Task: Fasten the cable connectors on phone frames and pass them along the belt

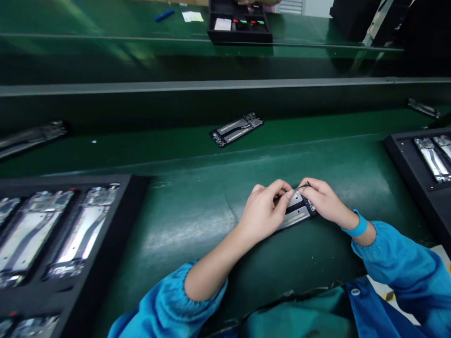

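Observation:
An opened phone (298,213), with silver plates and a black ribbon down its middle, lies tilted on the green bench under both of my hands. My left hand (262,211) covers its left end, fingers curled and thumb pressed near the top edge. At the right end my right hand (324,201), wearing a blue wristband (357,225), pinches a thin black cable (303,186) along the phone's upper edge. Where the cable runs between the fingertips is partly hidden.
A black tray (121,225) with several opened phones stands at left, another tray (401,155) at right. A phone (237,128) lies on the green belt ahead, with others at both sides. Across the ledge, another person's hand (246,2) is above a black box (240,36).

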The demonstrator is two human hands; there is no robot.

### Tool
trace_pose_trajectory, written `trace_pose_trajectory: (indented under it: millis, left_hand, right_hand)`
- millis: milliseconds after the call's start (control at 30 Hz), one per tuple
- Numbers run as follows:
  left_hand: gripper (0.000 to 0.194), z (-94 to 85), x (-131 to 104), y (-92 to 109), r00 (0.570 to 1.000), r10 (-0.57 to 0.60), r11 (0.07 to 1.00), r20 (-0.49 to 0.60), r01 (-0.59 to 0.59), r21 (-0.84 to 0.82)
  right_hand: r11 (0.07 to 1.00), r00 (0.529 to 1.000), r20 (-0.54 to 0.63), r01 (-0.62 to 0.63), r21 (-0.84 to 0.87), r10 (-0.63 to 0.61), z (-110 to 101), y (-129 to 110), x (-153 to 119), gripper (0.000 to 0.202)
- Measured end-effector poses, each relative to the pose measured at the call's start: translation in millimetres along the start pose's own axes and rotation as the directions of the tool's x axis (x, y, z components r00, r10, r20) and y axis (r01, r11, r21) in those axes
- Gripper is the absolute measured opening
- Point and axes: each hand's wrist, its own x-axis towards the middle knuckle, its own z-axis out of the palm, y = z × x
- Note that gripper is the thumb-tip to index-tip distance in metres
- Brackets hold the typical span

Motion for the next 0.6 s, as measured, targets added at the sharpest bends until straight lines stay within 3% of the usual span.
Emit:
trace_pose_trajectory:
  millis: [67, 133, 333, 600]
  left_hand:
    - [0.026, -8.2, 4.2, -1.8, 0.998, -0.035, 0.995, 0.052, 0.04, -0.095]
    - [0.03, -18.0, 7.4, -6.5, 0.997, -0.041, 0.989, 0.071, 0.051, -0.14]
    - [0.016, -42.8, -4.1, -31.8, 0.998, 0.059, 0.998, -0.03, -0.058, 0.02]
    - [0.012, -26.6, -17.7, -42.2, 0.982, 0.182, 0.971, -0.038, -0.174, 0.164]
  right_hand:
    - [0.999, 0.995, 0.09, -0.044, -0.009, 0.045, -5.0, -1.8, 0.3, 0.021]
    - [0.997, 0.991, 0.11, -0.081, -0.007, 0.081, -9.5, -0.5, 1.0, 0.025]
    - [0.988, 0.989, 0.053, -0.143, 0.055, 0.14, -14.0, 7.0, 3.6, 0.026]
    - [0.982, 0.984, 0.028, -0.178, 0.069, 0.176, -11.4, 1.9, 3.9, 0.028]
